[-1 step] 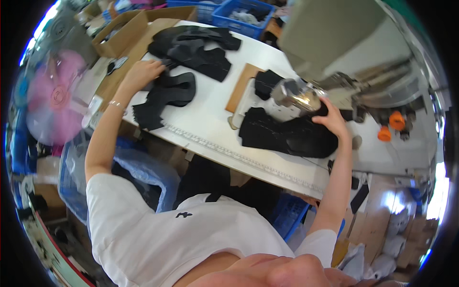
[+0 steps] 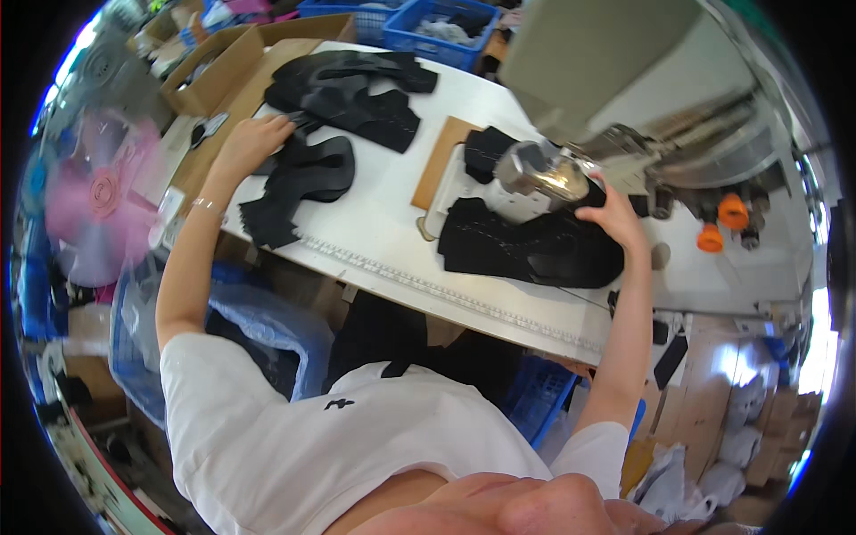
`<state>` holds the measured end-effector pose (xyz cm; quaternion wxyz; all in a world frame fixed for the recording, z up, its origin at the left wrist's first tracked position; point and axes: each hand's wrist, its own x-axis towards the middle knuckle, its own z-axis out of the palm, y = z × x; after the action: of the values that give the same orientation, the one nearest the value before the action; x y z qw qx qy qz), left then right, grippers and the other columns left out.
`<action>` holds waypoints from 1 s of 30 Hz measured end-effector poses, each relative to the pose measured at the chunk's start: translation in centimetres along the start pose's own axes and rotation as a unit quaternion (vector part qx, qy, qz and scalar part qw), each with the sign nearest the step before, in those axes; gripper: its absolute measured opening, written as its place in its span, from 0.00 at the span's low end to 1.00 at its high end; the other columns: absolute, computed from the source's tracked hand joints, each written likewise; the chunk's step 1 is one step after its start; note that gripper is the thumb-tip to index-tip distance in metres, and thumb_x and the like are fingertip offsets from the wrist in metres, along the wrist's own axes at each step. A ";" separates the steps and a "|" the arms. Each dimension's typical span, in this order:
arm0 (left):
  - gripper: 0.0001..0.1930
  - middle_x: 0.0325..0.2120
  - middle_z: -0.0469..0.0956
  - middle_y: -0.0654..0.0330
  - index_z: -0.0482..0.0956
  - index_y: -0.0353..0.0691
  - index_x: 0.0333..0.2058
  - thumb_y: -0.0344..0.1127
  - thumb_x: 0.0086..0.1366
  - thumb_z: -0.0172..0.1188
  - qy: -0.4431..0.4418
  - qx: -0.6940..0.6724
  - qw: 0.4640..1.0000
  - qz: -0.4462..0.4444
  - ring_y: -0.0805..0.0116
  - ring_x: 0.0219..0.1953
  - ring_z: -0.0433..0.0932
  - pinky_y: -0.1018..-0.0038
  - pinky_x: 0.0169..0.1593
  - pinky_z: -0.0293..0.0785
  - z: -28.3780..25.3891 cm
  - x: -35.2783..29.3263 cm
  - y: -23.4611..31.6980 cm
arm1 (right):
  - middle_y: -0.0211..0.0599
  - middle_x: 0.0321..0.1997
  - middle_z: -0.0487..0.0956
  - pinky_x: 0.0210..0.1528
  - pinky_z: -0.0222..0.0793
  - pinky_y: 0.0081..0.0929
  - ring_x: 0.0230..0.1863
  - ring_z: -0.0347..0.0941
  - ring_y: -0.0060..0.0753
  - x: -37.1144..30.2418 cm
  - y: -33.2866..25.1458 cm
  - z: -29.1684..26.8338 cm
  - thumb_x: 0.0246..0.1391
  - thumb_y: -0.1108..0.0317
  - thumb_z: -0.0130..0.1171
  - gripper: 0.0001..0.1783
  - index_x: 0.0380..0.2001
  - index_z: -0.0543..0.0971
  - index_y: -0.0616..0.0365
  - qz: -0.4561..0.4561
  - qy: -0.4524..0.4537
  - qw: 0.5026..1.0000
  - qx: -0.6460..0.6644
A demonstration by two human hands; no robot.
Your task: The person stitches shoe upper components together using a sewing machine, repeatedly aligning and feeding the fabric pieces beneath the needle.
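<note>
My left hand (image 2: 254,143) reaches to the far left of the white table, its fingers closed on the edge of a black fabric piece (image 2: 308,169) with a looped shape. Beyond it lies a loose pile of black fabric pieces (image 2: 357,94). On the right, my right hand (image 2: 617,221) rests at the side of a larger black fabric piece (image 2: 508,245), thumb and forefinger spread apart. This piece lies under the shiny metal head of a sewing machine (image 2: 548,174), which hides part of it. A smaller black part (image 2: 486,153) shows on the machine's far left.
A printed measuring tape (image 2: 428,285) runs along the table's near edge. A pink fan (image 2: 102,192) stands at the left, a cardboard box (image 2: 214,67) at the far left. Blue crates (image 2: 441,36) sit behind the table; a plastic-lined blue basket (image 2: 276,312) stands below its left end.
The whole view has shifted slightly to the left. Both hands keep their places on the fabric.
</note>
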<state>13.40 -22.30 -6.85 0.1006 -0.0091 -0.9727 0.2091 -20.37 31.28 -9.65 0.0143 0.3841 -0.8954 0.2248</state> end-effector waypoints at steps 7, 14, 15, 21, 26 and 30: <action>0.17 0.39 0.81 0.57 0.81 0.37 0.42 0.20 0.54 0.53 0.204 -0.280 0.921 -0.180 0.58 0.43 0.81 0.72 0.47 0.76 -7.4 -1.3 3.6 | 0.51 0.52 0.70 0.60 0.62 0.42 0.59 0.63 0.53 0.8 0.8 0.8 0.29 0.58 0.78 0.45 0.52 0.68 0.63 -0.005 0.018 1.000 0.008; 0.12 0.36 0.81 0.50 0.83 0.32 0.35 0.25 0.49 0.61 0.379 -0.312 0.871 -0.023 0.52 0.46 0.81 0.67 0.49 0.77 -13.1 -0.4 10.4 | 0.49 0.48 0.73 0.51 0.66 0.41 0.51 0.69 0.53 -2.2 -5.4 -0.6 0.44 0.62 0.70 0.31 0.49 0.69 0.61 0.054 0.072 0.984 -0.151; 0.12 0.35 0.81 0.49 0.84 0.31 0.34 0.26 0.48 0.62 0.386 -0.328 0.862 0.003 0.51 0.45 0.81 0.66 0.48 0.78 -13.3 -0.2 11.2 | 0.48 0.46 0.74 0.49 0.66 0.40 0.50 0.70 0.53 -3.2 -6.5 -1.5 0.47 0.64 0.68 0.26 0.48 0.70 0.61 0.028 0.143 0.984 -0.099; 0.12 0.33 0.81 0.49 0.84 0.31 0.32 0.30 0.48 0.61 0.402 -0.353 0.843 0.060 0.49 0.40 0.83 0.67 0.41 0.81 -15.9 -1.3 13.9 | 0.41 0.29 0.77 0.42 0.67 0.34 0.35 0.72 0.45 -13.8 -18.3 -9.2 0.49 0.68 0.65 0.10 0.32 0.78 0.62 0.067 0.197 0.973 0.100; 0.12 0.33 0.82 0.47 0.83 0.29 0.33 0.26 0.48 0.63 0.412 -0.385 0.826 0.019 0.49 0.39 0.83 0.67 0.40 0.81 -19.1 -1.4 16.8 | 0.32 0.24 0.75 0.35 0.58 0.30 0.28 0.68 0.37 -13.0 -23.7 -9.5 0.45 0.67 0.68 0.09 0.26 0.78 0.58 -0.112 0.083 0.989 0.056; 0.15 0.36 0.81 0.50 0.85 0.34 0.34 0.21 0.42 0.68 0.402 -0.405 0.816 0.087 0.51 0.41 0.83 0.70 0.38 0.81 -19.4 0.8 20.3 | 0.36 0.27 0.77 0.37 0.61 0.32 0.31 0.70 0.41 -7.4 -20.9 -6.1 0.50 0.63 0.65 0.11 0.28 0.78 0.59 -0.089 0.196 0.976 0.038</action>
<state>15.96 4.10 2.36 0.4516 -0.2166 -0.8374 -0.2186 -1.58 26.22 2.54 0.1948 0.4108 -0.8283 0.3274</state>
